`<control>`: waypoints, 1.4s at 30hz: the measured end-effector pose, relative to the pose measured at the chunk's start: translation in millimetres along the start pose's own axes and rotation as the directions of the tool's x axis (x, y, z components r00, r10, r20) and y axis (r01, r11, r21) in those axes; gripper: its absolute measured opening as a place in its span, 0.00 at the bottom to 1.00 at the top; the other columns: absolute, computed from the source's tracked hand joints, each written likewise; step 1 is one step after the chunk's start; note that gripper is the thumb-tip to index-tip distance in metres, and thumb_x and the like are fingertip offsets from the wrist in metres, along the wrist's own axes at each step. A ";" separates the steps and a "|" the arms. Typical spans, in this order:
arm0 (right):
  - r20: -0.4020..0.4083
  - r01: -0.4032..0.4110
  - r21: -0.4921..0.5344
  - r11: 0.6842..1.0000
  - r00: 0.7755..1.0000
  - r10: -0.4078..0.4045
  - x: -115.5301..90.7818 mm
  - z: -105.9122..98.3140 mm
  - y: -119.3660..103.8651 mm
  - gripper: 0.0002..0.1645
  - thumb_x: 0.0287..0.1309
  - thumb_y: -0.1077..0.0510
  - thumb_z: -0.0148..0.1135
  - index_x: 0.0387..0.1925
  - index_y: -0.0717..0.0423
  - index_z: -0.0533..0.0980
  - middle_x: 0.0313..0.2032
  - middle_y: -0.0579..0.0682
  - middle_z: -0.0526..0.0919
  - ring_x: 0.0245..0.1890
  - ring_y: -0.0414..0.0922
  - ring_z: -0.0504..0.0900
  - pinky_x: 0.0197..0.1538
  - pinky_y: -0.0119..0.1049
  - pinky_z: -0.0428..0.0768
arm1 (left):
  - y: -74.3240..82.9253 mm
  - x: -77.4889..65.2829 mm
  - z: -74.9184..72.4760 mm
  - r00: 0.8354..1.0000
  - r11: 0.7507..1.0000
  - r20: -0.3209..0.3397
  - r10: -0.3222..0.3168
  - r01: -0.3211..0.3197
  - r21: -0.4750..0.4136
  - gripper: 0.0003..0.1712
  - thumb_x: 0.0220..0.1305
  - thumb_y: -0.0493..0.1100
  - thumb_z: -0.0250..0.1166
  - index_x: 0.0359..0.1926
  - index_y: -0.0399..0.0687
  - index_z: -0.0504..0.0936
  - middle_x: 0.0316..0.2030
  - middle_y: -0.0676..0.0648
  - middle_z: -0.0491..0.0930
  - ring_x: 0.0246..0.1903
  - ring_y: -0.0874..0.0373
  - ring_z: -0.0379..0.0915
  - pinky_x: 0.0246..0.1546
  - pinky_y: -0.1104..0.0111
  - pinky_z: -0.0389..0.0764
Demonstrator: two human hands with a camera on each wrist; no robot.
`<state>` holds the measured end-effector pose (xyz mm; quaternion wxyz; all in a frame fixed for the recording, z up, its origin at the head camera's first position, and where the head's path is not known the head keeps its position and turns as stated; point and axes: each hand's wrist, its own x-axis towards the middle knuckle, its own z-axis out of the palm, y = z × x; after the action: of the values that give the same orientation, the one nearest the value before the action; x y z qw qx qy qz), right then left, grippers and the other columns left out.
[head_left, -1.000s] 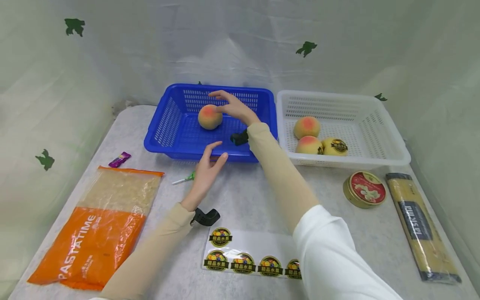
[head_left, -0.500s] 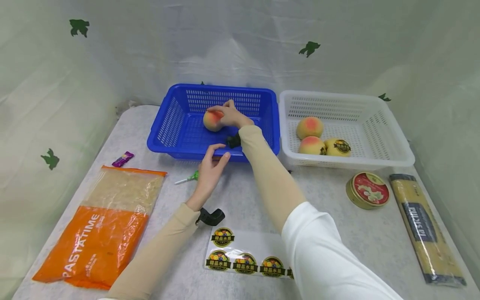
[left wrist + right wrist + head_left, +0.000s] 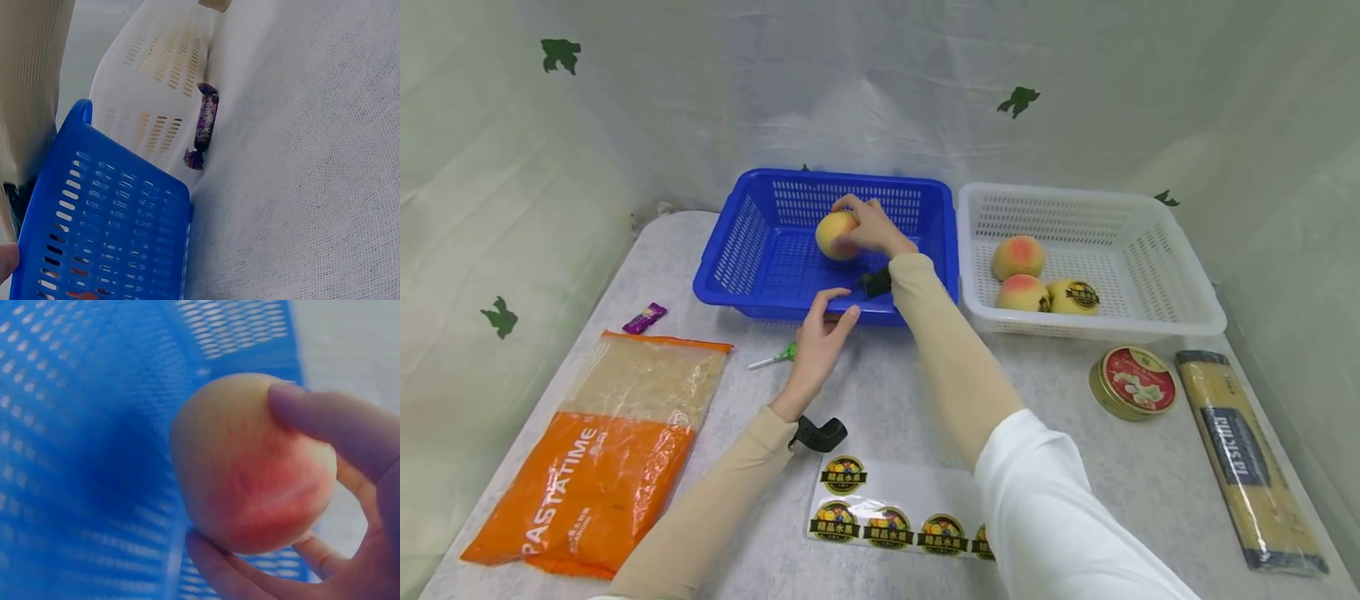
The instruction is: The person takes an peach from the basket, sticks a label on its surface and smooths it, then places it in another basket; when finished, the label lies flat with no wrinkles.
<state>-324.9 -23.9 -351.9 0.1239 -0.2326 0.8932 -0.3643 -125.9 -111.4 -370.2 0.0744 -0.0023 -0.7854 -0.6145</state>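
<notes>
My right hand (image 3: 874,230) grips a peach (image 3: 250,469) inside the blue basket (image 3: 752,302). The right wrist view shows its thumb on one side of the fruit and the fingers round the other, the red blush between them. My left hand (image 3: 818,350) stays at the front rim of the blue basket, thumb and fingers apart in a loose curve. In the left wrist view, only fingertips (image 3: 7,260) show beside the basket's rim and wall. To the right, a white basket (image 3: 1180,321) holds two blushed peaches (image 3: 1019,257) and a yellow fruit (image 3: 1075,297) with a black-gold sticker.
A sheet of round fruit stickers (image 3: 917,483) lies in front. At left are an orange pasta bag (image 3: 595,467), a purple candy (image 3: 645,317) and a green-and-white lollipop (image 3: 775,357). A red-lidded tin (image 3: 1133,383) and a spaghetti pack (image 3: 1247,458) lie at right.
My right hand has come down onto the peach, gripped it and turned it, so its yellow side now faces the head camera. My left hand has stayed at the basket's front rim.
</notes>
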 end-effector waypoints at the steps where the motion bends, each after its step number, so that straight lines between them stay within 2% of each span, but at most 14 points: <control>1: 0.000 0.007 0.016 1.000 1.000 -0.007 -2.4 -6.6 -0.5 0.32 0.51 0.50 0.64 0.58 0.43 0.63 0.54 0.53 0.61 0.51 0.47 0.61 0.50 0.41 0.68 | 1.0 -0.2 0.0 1.000 1.000 0.002 -0.005 0.005 0.004 0.20 0.65 0.42 0.55 0.56 0.40 0.68 0.44 0.36 0.74 0.42 0.47 0.72 0.43 0.59 0.72; 5: 0.002 0.066 0.139 0.988 0.998 -0.067 -18.2 -37.8 -4.6 0.35 0.49 0.47 0.65 0.59 0.41 0.63 0.54 0.53 0.59 0.50 0.46 0.61 0.46 0.39 0.72 | 4.3 -0.9 0.2 1.000 0.999 0.010 -0.020 0.020 0.029 0.20 0.65 0.43 0.54 0.57 0.43 0.67 0.45 0.37 0.73 0.44 0.47 0.72 0.43 0.58 0.72; 8: 0.022 0.138 0.290 0.947 0.988 -0.150 -39.5 -59.9 -8.7 0.36 0.49 0.50 0.65 0.60 0.42 0.61 0.54 0.54 0.59 0.49 0.47 0.65 0.44 0.40 0.74 | 5.2 -1.2 -0.1 1.000 0.999 0.014 -0.025 0.024 0.047 0.21 0.65 0.43 0.54 0.57 0.43 0.66 0.46 0.37 0.74 0.44 0.47 0.72 0.43 0.57 0.72; 12: 0.045 0.207 0.410 0.888 0.968 -0.246 -84.2 -80.4 -18.9 0.36 0.51 0.57 0.62 0.61 0.47 0.57 0.57 0.55 0.61 0.49 0.49 0.71 0.48 0.44 0.72 | 5.2 -1.8 -1.0 0.999 0.998 0.025 -0.033 0.031 0.059 0.22 0.65 0.43 0.54 0.59 0.44 0.66 0.45 0.37 0.75 0.44 0.44 0.72 0.42 0.56 0.72; 16: 0.064 0.233 0.433 0.871 0.956 -0.288 -133.5 -84.9 -21.6 0.37 0.51 0.62 0.62 0.59 0.51 0.55 0.58 0.55 0.60 0.48 0.52 0.73 0.49 0.44 0.73 | 5.3 -1.8 -2.1 0.999 0.998 0.039 -0.033 0.031 0.059 0.22 0.66 0.44 0.53 0.59 0.44 0.65 0.45 0.37 0.74 0.45 0.44 0.72 0.43 0.55 0.72; 21: 0.095 0.274 0.404 0.873 0.937 -0.338 -181.3 -69.8 0.8 0.41 0.49 0.66 0.63 0.62 0.50 0.54 0.59 0.50 0.57 0.48 0.52 0.72 0.47 0.44 0.75 | 5.7 -1.8 -3.9 0.999 0.998 0.036 -0.026 0.024 0.065 0.22 0.66 0.44 0.53 0.59 0.44 0.65 0.47 0.37 0.73 0.45 0.46 0.71 0.44 0.56 0.72; 27: 0.138 0.316 0.255 0.914 0.924 -0.358 -216.9 -31.3 42.8 0.43 0.43 0.56 0.70 0.61 0.42 0.61 0.55 0.45 0.60 0.49 0.45 0.68 0.47 0.39 0.74 | 6.5 -1.6 -5.7 0.999 0.996 0.028 -0.038 0.036 0.082 0.22 0.66 0.44 0.53 0.59 0.44 0.66 0.47 0.37 0.73 0.45 0.46 0.71 0.44 0.56 0.72; 31: 0.118 0.316 0.160 0.935 0.934 -0.336 -226.8 -5.7 64.4 0.43 0.39 0.51 0.73 0.59 0.39 0.63 0.54 0.45 0.61 0.50 0.43 0.67 0.46 0.38 0.74 | 7.2 -1.3 -5.5 0.999 0.996 0.033 -0.040 0.037 0.086 0.22 0.66 0.44 0.53 0.59 0.44 0.66 0.47 0.37 0.74 0.46 0.46 0.71 0.44 0.56 0.71; 34: 0.104 0.304 0.106 0.947 0.944 -0.314 -228.4 7.8 77.2 0.43 0.38 0.52 0.73 0.58 0.37 0.64 0.55 0.44 0.62 0.50 0.43 0.67 0.47 0.40 0.72 | 7.2 -0.7 -4.8 0.999 0.995 0.035 -0.040 0.037 0.088 0.22 0.66 0.44 0.53 0.59 0.44 0.66 0.46 0.37 0.74 0.46 0.46 0.71 0.44 0.55 0.71; 40: 0.133 0.317 -0.019 0.948 0.941 -0.312 -228.4 18.1 87.4 0.43 0.38 0.55 0.72 0.59 0.39 0.63 0.55 0.45 0.61 0.54 0.43 0.63 0.54 0.45 0.66 | 9.0 -0.2 -3.8 0.998 0.995 0.047 -0.049 0.044 0.085 0.22 0.66 0.44 0.53 0.59 0.43 0.65 0.47 0.37 0.74 0.46 0.45 0.71 0.44 0.55 0.72; 42: 0.139 0.326 -0.021 0.945 0.937 -0.320 -229.0 17.7 85.8 0.43 0.40 0.55 0.71 0.59 0.41 0.63 0.56 0.46 0.61 0.55 0.44 0.63 0.55 0.46 0.66 | 9.6 0.1 -4.2 0.997 0.995 0.063 -0.051 0.046 0.087 0.23 0.66 0.44 0.53 0.60 0.44 0.64 0.48 0.37 0.73 0.46 0.46 0.71 0.44 0.56 0.72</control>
<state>-148.7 135.2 -413.3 0.1167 -0.4026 0.8403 -0.3437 -124.6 -113.1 -359.9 0.0340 0.0000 -0.8129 -0.5814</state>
